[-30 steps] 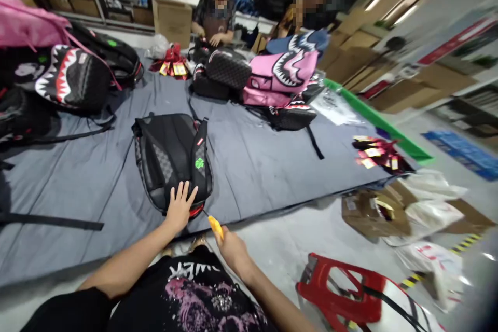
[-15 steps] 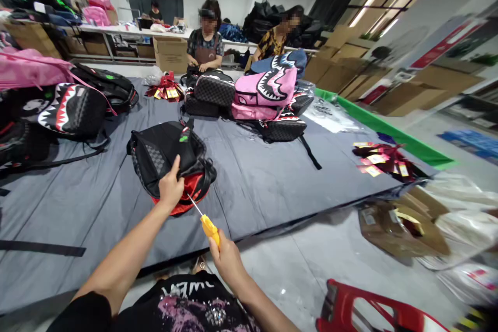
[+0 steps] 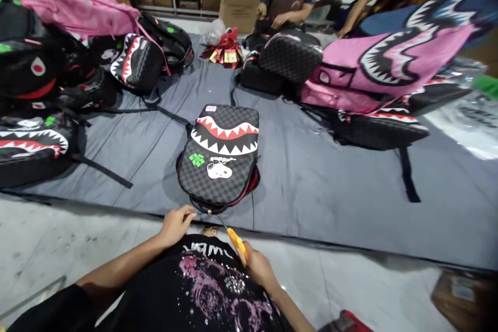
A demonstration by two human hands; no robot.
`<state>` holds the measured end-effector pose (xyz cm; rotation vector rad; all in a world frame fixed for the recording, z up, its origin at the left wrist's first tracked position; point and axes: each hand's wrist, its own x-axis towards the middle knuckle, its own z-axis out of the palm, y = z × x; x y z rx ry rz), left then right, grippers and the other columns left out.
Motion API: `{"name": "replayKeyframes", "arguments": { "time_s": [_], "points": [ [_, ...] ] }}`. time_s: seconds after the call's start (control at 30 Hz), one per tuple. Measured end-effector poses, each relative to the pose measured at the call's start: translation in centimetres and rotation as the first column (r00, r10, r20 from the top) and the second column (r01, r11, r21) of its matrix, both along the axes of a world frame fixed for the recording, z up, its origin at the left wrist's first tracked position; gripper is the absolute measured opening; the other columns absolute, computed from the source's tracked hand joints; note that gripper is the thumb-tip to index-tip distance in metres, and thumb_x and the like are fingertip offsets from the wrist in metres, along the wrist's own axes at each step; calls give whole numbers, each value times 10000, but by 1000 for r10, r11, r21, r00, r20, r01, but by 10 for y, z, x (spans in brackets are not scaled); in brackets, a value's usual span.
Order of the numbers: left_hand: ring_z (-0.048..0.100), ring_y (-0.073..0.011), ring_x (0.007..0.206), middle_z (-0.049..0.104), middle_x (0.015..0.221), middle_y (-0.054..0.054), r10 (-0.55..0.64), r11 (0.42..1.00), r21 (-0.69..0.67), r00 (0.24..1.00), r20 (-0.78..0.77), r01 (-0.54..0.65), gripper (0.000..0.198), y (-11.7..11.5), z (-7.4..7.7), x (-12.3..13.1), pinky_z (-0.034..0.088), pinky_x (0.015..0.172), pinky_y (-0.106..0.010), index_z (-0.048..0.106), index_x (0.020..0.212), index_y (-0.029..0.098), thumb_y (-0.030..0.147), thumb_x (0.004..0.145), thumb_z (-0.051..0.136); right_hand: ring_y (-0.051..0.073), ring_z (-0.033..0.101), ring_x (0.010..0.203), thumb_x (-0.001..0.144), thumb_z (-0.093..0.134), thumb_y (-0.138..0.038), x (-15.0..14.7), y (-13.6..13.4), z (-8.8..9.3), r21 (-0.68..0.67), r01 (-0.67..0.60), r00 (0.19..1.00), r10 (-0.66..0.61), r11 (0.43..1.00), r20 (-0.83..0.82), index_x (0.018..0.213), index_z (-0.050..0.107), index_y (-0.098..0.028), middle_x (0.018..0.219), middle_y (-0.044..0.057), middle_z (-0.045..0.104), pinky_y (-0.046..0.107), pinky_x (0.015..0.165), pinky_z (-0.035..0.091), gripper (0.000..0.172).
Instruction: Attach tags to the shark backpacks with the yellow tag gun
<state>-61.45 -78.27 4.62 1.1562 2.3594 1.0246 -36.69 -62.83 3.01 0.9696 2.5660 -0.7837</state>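
Note:
A grey checkered backpack (image 3: 220,158) with a shark-mouth print lies face up on the grey cloth (image 3: 319,187), its top handle toward me. My left hand (image 3: 176,223) pinches that handle at the bag's near edge, fingers closed. My right hand (image 3: 257,264) is closed round a small tool with a yellow handle (image 3: 236,241); its thin metal tip points at the bag's near edge.
Pink and black shark backpacks (image 3: 373,70) are piled at the right and several more (image 3: 58,67) at the left. Red and yellow tags (image 3: 223,52) lie at the back. Two people sit beyond the cloth near cardboard boxes (image 3: 241,2). Bare floor (image 3: 78,238) runs in front.
The backpack has been turned over from its strap side to its printed front and now lies flat. My left hand slid from the bag's body to its near handle. The view has dropped lower.

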Motion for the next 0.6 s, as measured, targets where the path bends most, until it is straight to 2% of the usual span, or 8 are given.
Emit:
{"name": "replayKeyframes", "arguments": {
  "time_s": [0.03, 0.1, 0.17, 0.23, 0.33, 0.43, 0.5, 0.6],
  "points": [
    [643, -286, 1121, 698, 1182, -120, -69, 997, -50, 987, -145, 63, 390, -3, 7, -6, 528, 920, -428, 636, 1213, 210, 320, 840, 633, 225, 716, 776, 978, 374, -377, 4, 2, -5, -43, -2, 999, 4, 999, 47, 1078, 618, -209, 841, 73, 752, 259, 613, 414, 313],
    [348, -353, 1426, 402, 1530, -170, -213, 976, -129, 887, -409, 175, 746, 6, 19, -25, 355, 1117, -528, 459, 1433, 209, 242, 743, 739, 241, 712, 816, 981, 337, -399, 15, 6, -10, -103, 2, 997, 7, 995, 83, 1110, 601, -197, 891, 95, 749, 275, 642, 426, 356],
    [227, -383, 1473, 285, 1586, -175, -372, 927, -242, 777, -508, 285, 905, 30, 27, -47, 262, 1162, -575, 414, 1469, 195, 91, 638, 757, 252, 704, 788, 965, 338, -446, 29, 7, -9, -155, 18, 999, -10, 988, 52, 1085, 598, -193, 851, 97, 738, 288, 639, 432, 382],
    [408, -330, 1398, 481, 1479, -148, -444, 895, -294, 744, -500, 336, 797, 58, 34, -64, 352, 1137, -499, 531, 1382, 179, -18, 621, 661, 243, 679, 681, 952, 331, -508, 43, 5, -1, -210, 76, 995, -86, 975, -43, 1028, 592, -196, 726, 67, 705, 294, 607, 432, 414],
    [668, -212, 1113, 720, 1181, -74, -325, 943, -119, 782, -532, 311, 579, 94, 57, -80, 518, 961, -330, 675, 1192, 186, -25, 671, 539, 198, 599, 540, 957, 284, -579, 48, -6, 19, -260, 188, 915, -265, 947, -303, 874, 564, -213, 591, 15, 618, 289, 583, 434, 468],
    [723, -189, 900, 769, 1005, -34, -133, 952, 134, 770, -624, 274, 450, 120, 98, -90, 550, 767, -283, 721, 1072, 214, 40, 706, 525, 170, 563, 531, 964, 255, -589, 32, -15, 40, -218, 302, 748, -372, 928, -549, 736, 521, -222, 611, 29, 609, 283, 598, 444, 507],
    [722, -185, 795, 774, 890, -23, -93, 933, 201, 742, -664, 298, 361, 134, 123, -92, 523, 666, -265, 731, 987, 210, 81, 714, 534, 166, 555, 509, 962, 255, -590, 13, -13, 49, -213, 398, 672, -441, 893, -595, 718, 500, -227, 585, 23, 596, 278, 574, 445, 501],
    [700, -180, 692, 752, 768, -23, -173, 880, 189, 664, -728, 437, 233, 147, 144, -74, 478, 587, -265, 713, 868, 195, 149, 722, 537, 168, 568, 457, 958, 299, -577, -19, 9, 55, -264, 447, 695, -518, 854, -498, 765, 503, -224, 526, -6, 577, 267, 511, 431, 451]
  ]
}}
